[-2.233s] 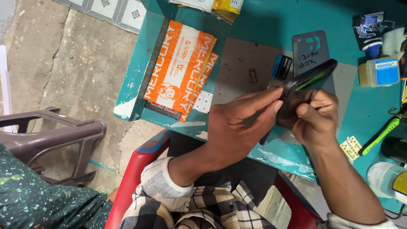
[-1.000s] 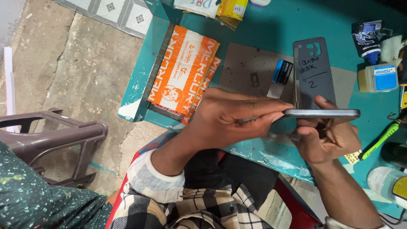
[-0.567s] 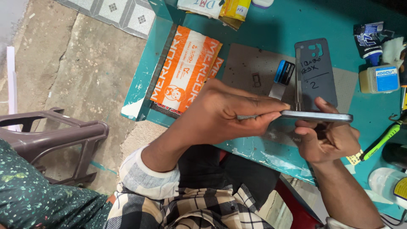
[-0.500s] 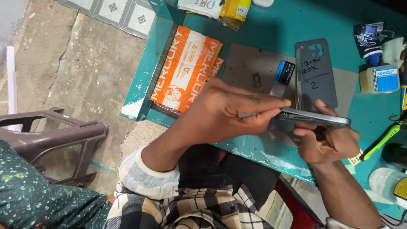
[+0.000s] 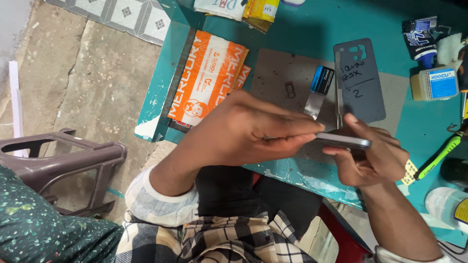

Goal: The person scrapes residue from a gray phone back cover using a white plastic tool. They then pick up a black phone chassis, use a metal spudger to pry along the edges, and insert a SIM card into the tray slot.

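Phone held edge-on above the near edge of the teal table (image 5: 161,92). The right hand (image 5: 375,160) cradles the slim phone (image 5: 343,141) from below, fingers closed round its far end. The left hand (image 5: 248,131) pinches the near end, thumb and fingers shut along the edge. For a clean job, the grip is best kept level and the pressure light and even along the seam, so the body does not flex. Beyond lie a grey work mat (image 5: 282,73), a grey back cover (image 5: 360,80), a blue-handled blade tool (image 5: 318,90) and an orange packet (image 5: 207,80).
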